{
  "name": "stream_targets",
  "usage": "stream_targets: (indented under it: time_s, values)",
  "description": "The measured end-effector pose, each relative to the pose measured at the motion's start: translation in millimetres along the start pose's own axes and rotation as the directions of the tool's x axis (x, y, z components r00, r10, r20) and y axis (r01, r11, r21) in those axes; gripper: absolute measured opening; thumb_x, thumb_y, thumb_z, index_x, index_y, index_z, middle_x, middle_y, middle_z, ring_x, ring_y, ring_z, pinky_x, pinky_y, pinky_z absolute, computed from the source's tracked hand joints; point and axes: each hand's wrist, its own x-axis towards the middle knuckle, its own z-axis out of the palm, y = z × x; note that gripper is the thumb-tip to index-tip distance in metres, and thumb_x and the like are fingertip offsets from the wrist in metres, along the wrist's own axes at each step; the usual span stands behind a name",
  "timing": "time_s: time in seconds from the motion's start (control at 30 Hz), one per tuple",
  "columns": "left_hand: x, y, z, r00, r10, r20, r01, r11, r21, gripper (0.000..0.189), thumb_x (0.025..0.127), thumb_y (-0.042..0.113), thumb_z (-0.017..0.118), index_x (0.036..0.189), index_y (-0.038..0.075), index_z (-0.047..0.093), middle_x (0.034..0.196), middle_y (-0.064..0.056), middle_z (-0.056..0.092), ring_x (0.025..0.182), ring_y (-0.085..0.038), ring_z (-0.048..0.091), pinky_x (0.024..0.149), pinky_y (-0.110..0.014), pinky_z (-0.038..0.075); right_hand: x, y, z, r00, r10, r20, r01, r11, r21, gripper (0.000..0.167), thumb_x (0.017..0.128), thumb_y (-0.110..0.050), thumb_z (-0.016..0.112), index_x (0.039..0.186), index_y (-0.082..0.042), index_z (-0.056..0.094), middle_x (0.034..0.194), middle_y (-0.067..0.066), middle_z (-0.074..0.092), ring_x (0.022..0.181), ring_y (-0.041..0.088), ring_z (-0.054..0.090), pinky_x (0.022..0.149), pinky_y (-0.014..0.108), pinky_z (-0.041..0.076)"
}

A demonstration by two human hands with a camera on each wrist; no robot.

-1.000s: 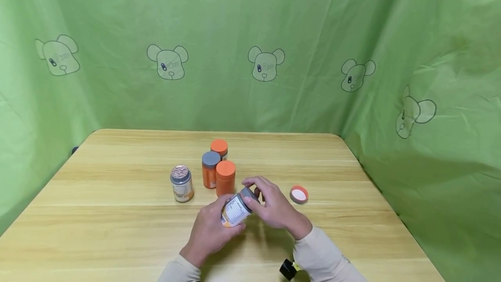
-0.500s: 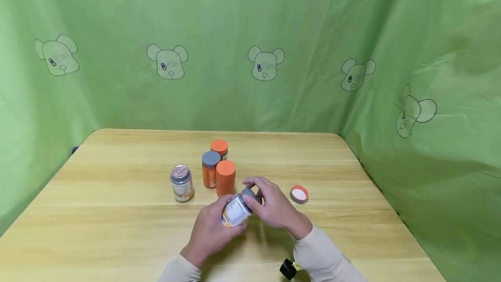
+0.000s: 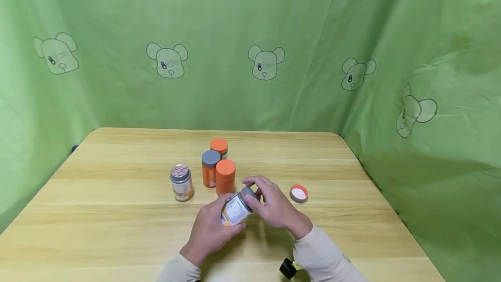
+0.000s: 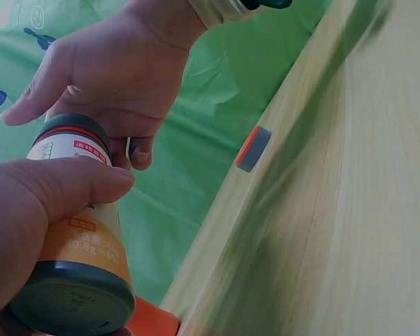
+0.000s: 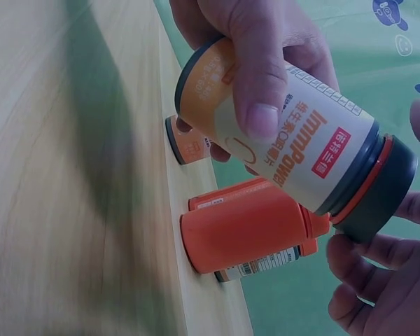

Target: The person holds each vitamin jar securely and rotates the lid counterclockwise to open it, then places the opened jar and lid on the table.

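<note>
My left hand (image 3: 211,229) grips a tilted pill bottle (image 3: 236,211) with a white and orange label, thumb across its side. At the bottle's upper end, my right hand (image 3: 277,206) pinches the dark grey lid (image 5: 381,199) between thumb and fingers. In the right wrist view, an orange-red ring shows between lid and neck; whether the lid is loose I cannot tell. Nearest behind the hands, a plain orange bottle (image 3: 225,182) stands upright. To the left is a lidless bottle (image 3: 182,188) with printed foil over its mouth.
A loose orange-and-grey lid (image 3: 299,194) lies inside-up on the wooden table (image 3: 117,229), right of my hands. Behind the plain orange bottle stand a grey-capped orange bottle (image 3: 209,176) and an orange-capped bottle (image 3: 219,145). Green curtains (image 3: 219,103) border the table.
The grey lid has shifted slightly against the bottle under my right fingers. Both hands and the bottle stay in almost the same place, and the things on the table have not moved.
</note>
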Motion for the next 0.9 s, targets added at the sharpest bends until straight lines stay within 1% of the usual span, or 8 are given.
stream_targets:
  time_s: [0.13, 0.27, 0.5, 0.6, 0.67, 0.83, 0.9]
  values:
    - [0.3, 0.3, 0.0, 1.0, -0.004, 0.005, 0.004, 1.0, 0.002, 0.062, 0.065, 0.024, 0.09, 0.118, 0.009, 0.06, 0.095, -0.004, 0.068, 0.077, -0.014, 0.062, 0.065, -0.028, 0.05, 0.5, -0.6, 0.3, 1.0, 0.028, 0.0, -0.028, 1.0, -0.011, 0.033, 0.096, -0.023, 0.057, 0.124, -0.006, 0.055, 0.107, 0.003, 0.059, 0.066, 0.009, 0.05, 0.055, 0.026, 0.046]
    - [0.5, 0.1, -0.3, 1.0, -0.011, 0.013, 0.011, 1.0, 0.005, 0.062, 0.065, 0.024, 0.089, 0.118, 0.009, 0.06, 0.096, -0.004, 0.068, 0.078, -0.014, 0.062, 0.066, -0.029, 0.05, 0.6, -2.1, -0.3, 0.999, 0.033, 0.01, -0.033, 0.999, -0.008, 0.033, 0.095, -0.021, 0.058, 0.124, -0.007, 0.055, 0.107, 0.002, 0.059, 0.069, 0.011, 0.052, 0.056, 0.026, 0.046]
    - [0.4, -0.5, -0.5, 1.0, -0.014, 0.008, 0.014, 1.0, 0.01, 0.062, 0.065, 0.025, 0.089, 0.118, 0.009, 0.06, 0.095, -0.004, 0.069, 0.077, -0.014, 0.062, 0.065, -0.028, 0.05, -0.1, -3.3, -1.7, 0.999, 0.017, 0.027, -0.017, 1.0, 0.017, 0.034, 0.093, -0.017, 0.056, 0.126, -0.007, 0.054, 0.111, 0.003, 0.059, 0.083, 0.018, 0.058, 0.066, 0.039, 0.05]
    - [0.5, -0.4, -0.1, 1.0, -0.007, 0.004, 0.007, 1.0, 0.003, 0.062, 0.065, 0.024, 0.09, 0.118, 0.008, 0.06, 0.095, -0.005, 0.069, 0.077, -0.014, 0.063, 0.065, -0.028, 0.05, 0.1, -2.3, -1.0, 1.0, 0.011, 0.022, -0.011, 1.0, 0.013, 0.033, 0.095, -0.019, 0.055, 0.126, -0.007, 0.054, 0.112, 0.004, 0.059, 0.082, 0.018, 0.058, 0.066, 0.038, 0.051]
    - [0.4, -0.3, 0.0, 1.0, -0.005, 0.003, 0.005, 1.0, 0.001, 0.062, 0.065, 0.023, 0.09, 0.117, 0.008, 0.06, 0.095, -0.005, 0.069, 0.077, -0.015, 0.062, 0.065, -0.028, 0.05, 0.2, -1.4, -0.1, 1.0, 0.011, 0.013, -0.011, 1.0, 0.004, 0.033, 0.097, -0.021, 0.055, 0.126, -0.006, 0.054, 0.111, 0.004, 0.059, 0.079, 0.015, 0.057, 0.065, 0.035, 0.051]
    - [0.2, 0.0, -0.4, 1.0, -0.014, 0.005, 0.014, 1.0, 0.006, 0.062, 0.065, 0.025, 0.09, 0.117, 0.009, 0.06, 0.094, -0.005, 0.068, 0.076, -0.014, 0.062, 0.064, -0.027, 0.05, 0.8, -0.4, 1.5, 0.999, 0.038, -0.004, -0.038, 0.999, -0.028, 0.033, 0.096, -0.023, 0.059, 0.124, -0.006, 0.055, 0.107, 0.003, 0.059, 0.066, 0.008, 0.05, 0.057, 0.026, 0.047]
    - [0.3, 0.3, -0.8, 1.0, -0.018, 0.008, 0.018, 1.0, 0.007, 0.063, 0.065, 0.025, 0.09, 0.117, 0.009, 0.06, 0.094, -0.005, 0.068, 0.076, -0.014, 0.062, 0.064, -0.028, 0.05, 1.2, -0.7, 1.5, 0.999, 0.049, -0.003, -0.05, 0.998, -0.035, 0.033, 0.096, -0.023, 0.06, 0.124, -0.007, 0.055, 0.106, 0.002, 0.06, 0.064, 0.007, 0.048, 0.055, 0.025, 0.045]
